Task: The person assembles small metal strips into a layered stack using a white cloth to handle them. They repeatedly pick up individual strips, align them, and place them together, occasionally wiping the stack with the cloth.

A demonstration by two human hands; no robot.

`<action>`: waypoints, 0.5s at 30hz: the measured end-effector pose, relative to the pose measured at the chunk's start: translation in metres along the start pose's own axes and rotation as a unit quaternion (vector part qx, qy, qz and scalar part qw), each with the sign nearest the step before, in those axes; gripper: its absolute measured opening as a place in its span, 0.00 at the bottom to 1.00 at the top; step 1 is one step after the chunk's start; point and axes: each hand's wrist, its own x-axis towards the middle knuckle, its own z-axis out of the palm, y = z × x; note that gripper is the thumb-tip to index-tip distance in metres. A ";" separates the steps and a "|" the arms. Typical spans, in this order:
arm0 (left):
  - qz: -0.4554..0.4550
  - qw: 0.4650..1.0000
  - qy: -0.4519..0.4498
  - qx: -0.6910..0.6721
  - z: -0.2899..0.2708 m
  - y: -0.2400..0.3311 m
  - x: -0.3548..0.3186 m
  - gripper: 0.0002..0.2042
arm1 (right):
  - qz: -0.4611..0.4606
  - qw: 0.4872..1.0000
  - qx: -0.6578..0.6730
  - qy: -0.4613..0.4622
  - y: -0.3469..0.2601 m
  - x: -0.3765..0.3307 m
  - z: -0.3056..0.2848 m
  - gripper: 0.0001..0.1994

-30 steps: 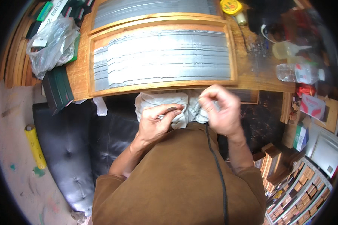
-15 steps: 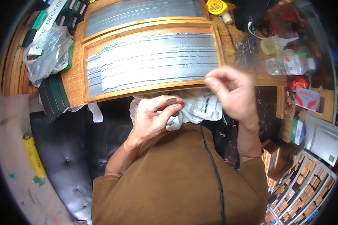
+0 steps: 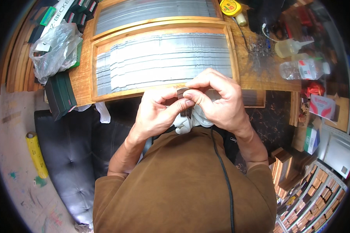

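My left hand (image 3: pixel 154 112) is closed around a small bundle of thin dark metal strips (image 3: pixel 187 112), held just in front of the bench edge. My right hand (image 3: pixel 224 101) pinches with thumb and forefinger at the top of the same bundle, its thumb meeting the left one. The fingers cover most of the strips. Beneath the hands lies a crumpled white cloth (image 3: pixel 201 118) on my lap. Beyond them, a shallow wooden tray (image 3: pixel 94 73) holds rows of thin silvery metal strips (image 3: pixel 155 62).
Behind lies a second wooden tray (image 3: pixel 159 22) of strips. At left are a clear plastic bag (image 3: pixel 58 50) and dark green boxes (image 3: pixel 61 95). At right are a yellow tape measure (image 3: pixel 230 7), loose metal bits (image 3: pixel 260 50), an oil bottle (image 3: pixel 287 47) and a clear bottle (image 3: pixel 301 70).
My right hand has come left from beside the tray's near right corner to meet my left hand at the bundle. The view has shifted slightly.
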 end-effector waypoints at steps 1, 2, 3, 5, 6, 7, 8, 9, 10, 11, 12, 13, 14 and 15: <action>0.051 0.998 0.010 0.045 0.001 0.001 0.003 0.10 | -0.013 1.000 -0.004 0.000 -0.001 0.002 -0.001 0.09; 0.102 0.991 0.019 0.089 0.000 0.002 0.004 0.10 | -0.035 0.999 -0.011 0.001 -0.003 0.004 -0.001 0.09; 0.120 0.985 0.020 0.119 -0.001 0.006 0.005 0.11 | -0.057 0.998 -0.017 0.002 -0.006 0.008 -0.001 0.10; 0.157 0.971 0.023 0.178 -0.004 0.015 0.007 0.12 | -0.094 0.995 -0.022 -0.003 -0.005 0.012 0.000 0.12; 0.175 0.965 0.040 0.189 -0.006 0.009 0.005 0.14 | -0.108 0.994 -0.020 -0.010 -0.001 0.013 0.001 0.12; 0.177 0.967 0.039 0.182 -0.006 0.008 0.006 0.14 | -0.122 0.992 -0.019 -0.018 0.002 0.014 0.002 0.12; 0.179 0.968 0.038 0.174 -0.006 0.008 0.009 0.13 | -0.110 0.994 -0.003 -0.012 0.004 0.015 0.005 0.11; 0.182 0.969 0.036 0.166 -0.006 0.008 0.010 0.13 | -0.114 0.993 -0.002 -0.011 0.004 0.015 0.005 0.12; 0.170 0.970 0.027 0.174 -0.007 0.010 0.009 0.12 | -0.117 0.993 0.001 -0.011 0.006 0.014 0.005 0.12; 0.163 0.971 0.021 0.171 -0.007 0.012 0.010 0.13 | -0.120 0.993 0.004 -0.011 0.007 0.014 0.005 0.12; 0.156 0.973 0.014 0.168 -0.007 0.014 0.013 0.14 | -0.109 0.994 0.000 -0.008 0.007 0.014 0.004 0.12; 0.149 0.975 0.008 0.165 -0.007 0.015 0.013 0.15 | -0.098 0.995 -0.004 -0.007 0.006 0.014 0.003 0.12; 0.130 0.983 0.020 0.128 -0.009 0.007 0.011 0.13 | -0.087 0.996 -0.008 -0.005 0.004 0.013 0.003 0.12; 0.118 0.981 0.014 0.152 -0.011 0.008 0.008 0.13 | -0.087 0.996 -0.018 -0.002 0.002 0.012 0.004 0.11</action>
